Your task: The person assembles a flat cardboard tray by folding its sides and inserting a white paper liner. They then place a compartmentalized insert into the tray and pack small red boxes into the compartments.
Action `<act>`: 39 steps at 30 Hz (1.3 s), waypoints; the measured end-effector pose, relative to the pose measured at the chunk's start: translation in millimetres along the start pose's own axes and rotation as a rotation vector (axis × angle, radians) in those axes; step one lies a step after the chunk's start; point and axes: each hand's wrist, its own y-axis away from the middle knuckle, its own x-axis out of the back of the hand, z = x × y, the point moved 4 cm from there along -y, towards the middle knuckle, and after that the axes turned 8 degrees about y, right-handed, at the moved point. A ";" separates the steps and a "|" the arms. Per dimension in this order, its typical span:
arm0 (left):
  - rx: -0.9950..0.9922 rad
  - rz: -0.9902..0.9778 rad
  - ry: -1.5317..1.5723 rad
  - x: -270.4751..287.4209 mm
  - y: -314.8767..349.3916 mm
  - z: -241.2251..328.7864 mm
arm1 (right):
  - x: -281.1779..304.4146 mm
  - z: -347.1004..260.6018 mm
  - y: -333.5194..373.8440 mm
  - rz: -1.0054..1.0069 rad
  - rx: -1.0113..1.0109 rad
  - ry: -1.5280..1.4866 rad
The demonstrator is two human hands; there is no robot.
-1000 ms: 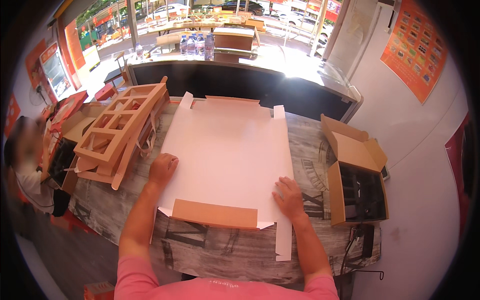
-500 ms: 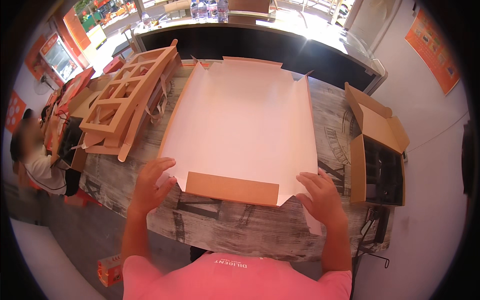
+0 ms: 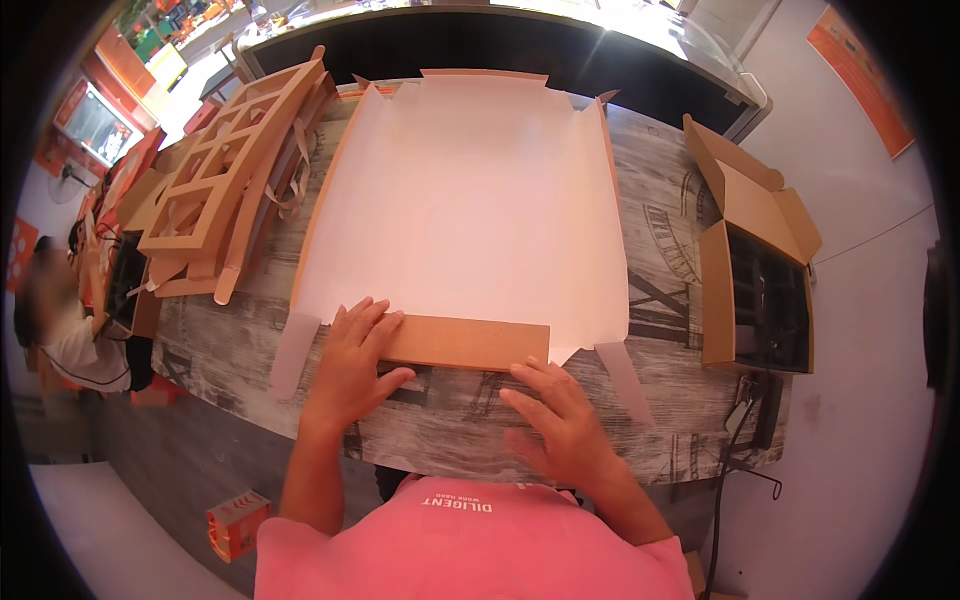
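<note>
The table (image 3: 450, 430) has a weathered grey wood-grain top with dark printed motifs. A flat, white-lined cardboard box blank (image 3: 470, 200) lies across its middle, its long side edges raised; at the near edge, 1 brown flap (image 3: 465, 342) is folded inward, and 2 pale tabs (image 3: 625, 385) reach toward the near side. To the left rests a stack of brown cardboard window trays (image 3: 202, 243), just beside an open carton (image 3: 147, 310) with a black interior. To the right stands 1 open brown box (image 3: 716, 300) with black contents, near a dark cord (image 3: 736, 430) at the table's right corner.
</note>
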 end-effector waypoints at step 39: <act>0.341 0.433 1.045 -36.9 66.6 -31.6 | -32.3 60.3 59.4 0.260 -0.506 -0.906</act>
